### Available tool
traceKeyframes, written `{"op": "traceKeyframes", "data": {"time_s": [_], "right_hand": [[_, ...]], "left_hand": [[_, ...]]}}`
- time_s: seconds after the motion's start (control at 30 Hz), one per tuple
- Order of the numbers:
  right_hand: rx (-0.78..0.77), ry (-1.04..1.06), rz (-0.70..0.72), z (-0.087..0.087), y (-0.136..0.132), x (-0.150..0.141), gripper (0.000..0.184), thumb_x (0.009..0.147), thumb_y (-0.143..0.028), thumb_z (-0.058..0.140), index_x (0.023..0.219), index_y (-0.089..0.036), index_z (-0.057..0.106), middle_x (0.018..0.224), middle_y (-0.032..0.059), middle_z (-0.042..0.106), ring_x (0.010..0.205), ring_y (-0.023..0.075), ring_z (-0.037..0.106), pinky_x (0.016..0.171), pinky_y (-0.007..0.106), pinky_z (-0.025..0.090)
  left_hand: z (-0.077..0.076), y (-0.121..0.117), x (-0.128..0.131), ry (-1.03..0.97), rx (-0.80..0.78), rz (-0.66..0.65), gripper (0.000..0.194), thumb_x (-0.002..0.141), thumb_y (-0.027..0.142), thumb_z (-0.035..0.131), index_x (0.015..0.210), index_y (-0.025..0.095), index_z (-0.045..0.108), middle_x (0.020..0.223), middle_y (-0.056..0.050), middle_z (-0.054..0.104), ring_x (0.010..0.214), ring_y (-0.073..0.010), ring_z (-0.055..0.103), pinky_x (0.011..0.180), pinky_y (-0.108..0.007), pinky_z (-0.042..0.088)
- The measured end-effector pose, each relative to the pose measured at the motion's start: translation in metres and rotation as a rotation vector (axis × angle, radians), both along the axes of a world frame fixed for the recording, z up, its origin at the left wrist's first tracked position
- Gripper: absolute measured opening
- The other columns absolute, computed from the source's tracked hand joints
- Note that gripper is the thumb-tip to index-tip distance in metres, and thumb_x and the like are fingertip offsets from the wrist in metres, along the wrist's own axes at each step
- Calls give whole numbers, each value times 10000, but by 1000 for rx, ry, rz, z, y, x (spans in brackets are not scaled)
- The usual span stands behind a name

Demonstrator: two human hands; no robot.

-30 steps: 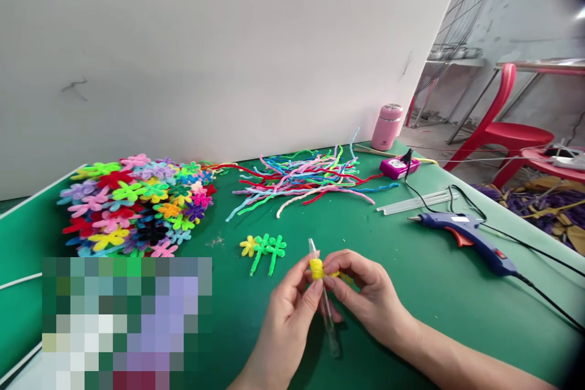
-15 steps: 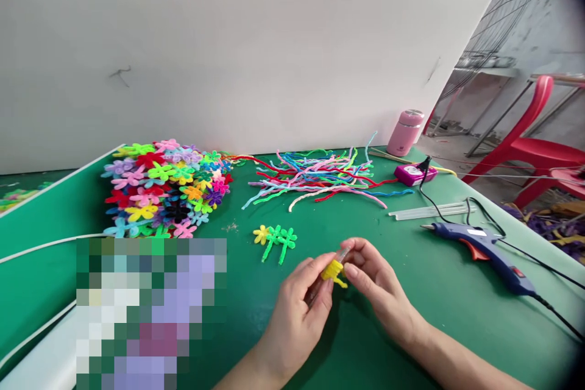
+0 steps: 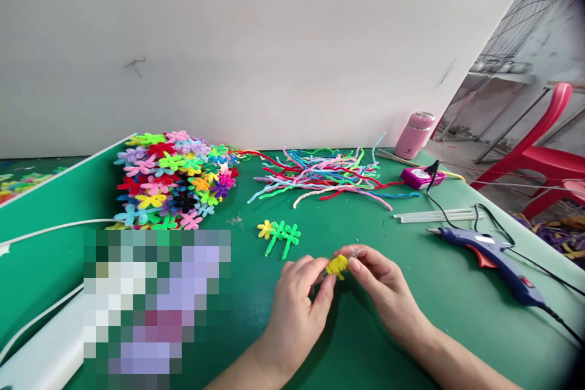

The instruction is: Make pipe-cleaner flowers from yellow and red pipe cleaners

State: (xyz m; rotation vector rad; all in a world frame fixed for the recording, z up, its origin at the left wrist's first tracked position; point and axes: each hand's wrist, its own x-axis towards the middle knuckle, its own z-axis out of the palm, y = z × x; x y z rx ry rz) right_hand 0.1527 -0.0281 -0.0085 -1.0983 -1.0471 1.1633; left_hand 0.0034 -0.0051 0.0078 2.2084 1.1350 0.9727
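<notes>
Between my two hands a yellow pipe cleaner [image 3: 337, 266] is wound in close coils round a thin clear rod [image 3: 357, 253]. My left hand [image 3: 299, 301] pinches the coil's left end between thumb and fingers. My right hand [image 3: 384, 283] pinches the right end, its thumb against the coil and the rod tip showing past the fingers. Much of the rod is covered by my fingers. Beyond my hands, on the green table [image 3: 247, 317], lie a small yellow flower [image 3: 264, 230] and two green pipe-cleaner flowers with stems [image 3: 289, 236].
A heap of colourful pipe-cleaner flowers [image 3: 158, 183] sits back left. Loose pipe cleaners [image 3: 324, 177] lie at the back middle. A blue glue gun [image 3: 491, 256], glue sticks [image 3: 439, 216], a purple box [image 3: 423, 178] and a pink flask [image 3: 415, 135] are on the right. A white panel [image 3: 274, 61] stands behind.
The rod with the yellow coil has turned from steeply tilted to nearly level, and both hands have turned with it. The whole view has shifted slightly.
</notes>
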Motion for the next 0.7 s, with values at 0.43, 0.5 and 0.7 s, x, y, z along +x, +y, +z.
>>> {"op": "traceKeyframes", "data": {"time_s": [0.43, 0.5, 0.7], "right_hand": [[-2, 9, 33, -1, 0, 1, 170, 806, -349, 583, 880, -212, 651, 851, 26, 622, 820, 169, 552, 758, 256, 450], [2, -6, 29, -1, 0, 1, 179, 807, -353, 579, 882, -207, 650, 844, 31, 621, 821, 176, 554, 763, 268, 452], [6, -20, 17, -1, 0, 0, 186, 807, -361, 576, 871, -204, 650, 847, 37, 622, 815, 183, 554, 750, 278, 459]], "left_hand": [[-4, -4, 1, 27, 173, 60, 132, 795, 132, 492, 889, 159, 581, 726, -53, 635, 671, -187, 596, 580, -295, 499], [-5, -3, 1, 16, 211, 64, 168, 799, 136, 488, 941, 163, 574, 749, -57, 645, 686, -187, 606, 585, -292, 504], [-6, -2, 1, 4, 189, 48, 137, 797, 132, 490, 890, 173, 582, 718, -43, 636, 667, -175, 607, 572, -272, 501]]}}
